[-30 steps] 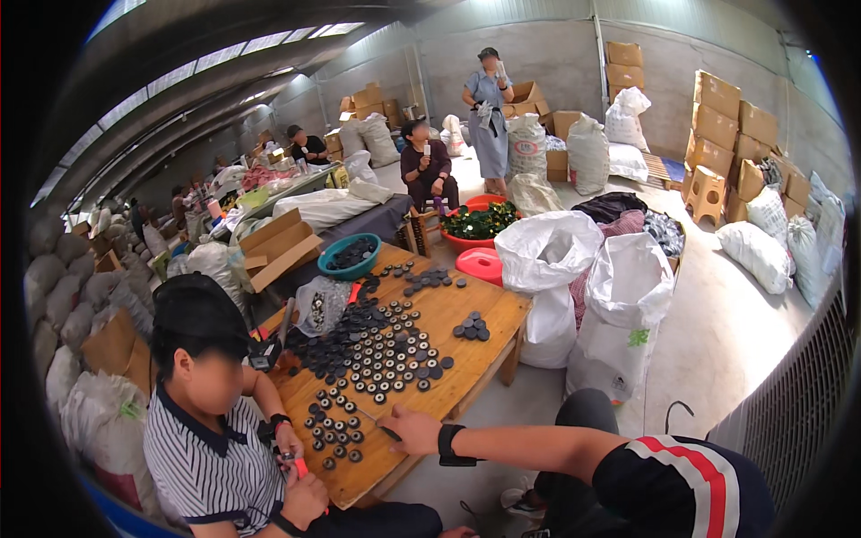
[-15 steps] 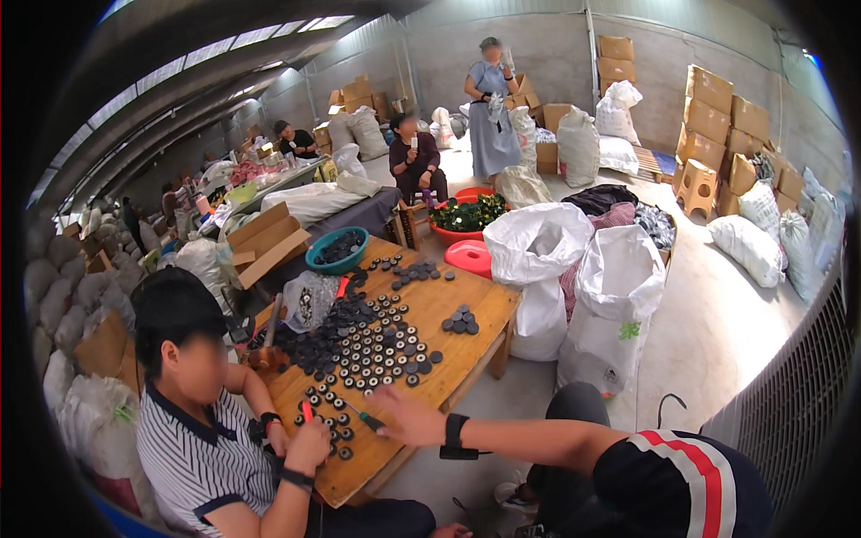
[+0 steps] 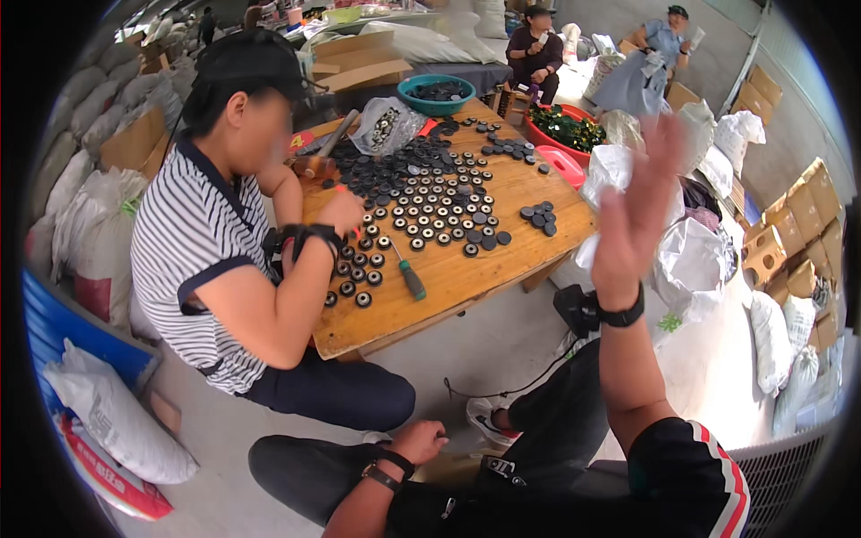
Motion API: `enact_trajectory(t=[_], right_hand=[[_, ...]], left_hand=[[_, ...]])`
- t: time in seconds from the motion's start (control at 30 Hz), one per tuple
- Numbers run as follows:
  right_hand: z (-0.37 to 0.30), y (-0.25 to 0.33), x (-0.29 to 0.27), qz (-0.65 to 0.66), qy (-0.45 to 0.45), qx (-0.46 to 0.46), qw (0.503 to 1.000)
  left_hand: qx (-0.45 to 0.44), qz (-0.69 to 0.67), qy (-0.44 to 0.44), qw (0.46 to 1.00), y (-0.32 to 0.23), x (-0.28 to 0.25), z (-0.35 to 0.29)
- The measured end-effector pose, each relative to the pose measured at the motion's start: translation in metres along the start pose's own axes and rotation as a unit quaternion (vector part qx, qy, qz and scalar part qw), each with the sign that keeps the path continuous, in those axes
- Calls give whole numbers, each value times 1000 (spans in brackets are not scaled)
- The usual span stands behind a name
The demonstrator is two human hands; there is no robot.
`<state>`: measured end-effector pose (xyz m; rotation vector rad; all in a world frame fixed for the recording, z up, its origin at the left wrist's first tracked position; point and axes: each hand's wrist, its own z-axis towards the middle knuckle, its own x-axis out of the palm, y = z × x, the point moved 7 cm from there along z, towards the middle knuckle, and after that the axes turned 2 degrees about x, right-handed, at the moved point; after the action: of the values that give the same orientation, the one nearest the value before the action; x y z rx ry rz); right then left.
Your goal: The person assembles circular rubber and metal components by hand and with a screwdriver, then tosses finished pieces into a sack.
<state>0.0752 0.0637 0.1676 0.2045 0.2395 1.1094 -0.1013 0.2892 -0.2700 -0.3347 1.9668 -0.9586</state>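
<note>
My right hand (image 3: 635, 215) is raised to the right of the wooden table (image 3: 529, 242), fingers stretched out and a little blurred, holding nothing. My left hand (image 3: 420, 443) rests low over my legs, its fingers curled in with nothing visible in them. A screwdriver (image 3: 413, 281) with a green and black handle lies on the table near its front edge. Around it spread many small black discs with pale metal rings (image 3: 417, 243) and plain black discs (image 3: 543, 218). Left of the screwdriver, a co-worker's hand (image 3: 343, 212) holds a slim red-orange thing, mostly hidden.
A co-worker in a striped shirt (image 3: 215, 224) sits at the table's left. A teal basin (image 3: 435, 95), a clear bag of parts (image 3: 386, 125) and a hammer (image 3: 327, 152) are on its far side. White sacks (image 3: 691, 260) stand right. A black cable (image 3: 502, 393) hangs below.
My right hand has left the screwdriver and risen to the right. The view has swung left and down, bringing my left hand more fully into sight.
</note>
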Motion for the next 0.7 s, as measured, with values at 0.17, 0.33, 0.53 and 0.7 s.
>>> enact_trajectory(t=[0.17, 0.33, 0.53, 0.7], right_hand=[[-84, -118, 91, 13, 371, 310, 875], [-164, -206, 102, -172, 482, 341, 788], [-196, -192, 110, -213, 493, 254, 804], [-201, -183, 114, -226, 473, 224, 822]], left_hand=[[-7, 13, 2, 1000, 5, 7, -5], [1, 4, -9, 1000, -4, -1, -7], [1, 11, -10, 1000, -7, -6, -7], [21, 27, -28, 999, -9, -8, -9]])
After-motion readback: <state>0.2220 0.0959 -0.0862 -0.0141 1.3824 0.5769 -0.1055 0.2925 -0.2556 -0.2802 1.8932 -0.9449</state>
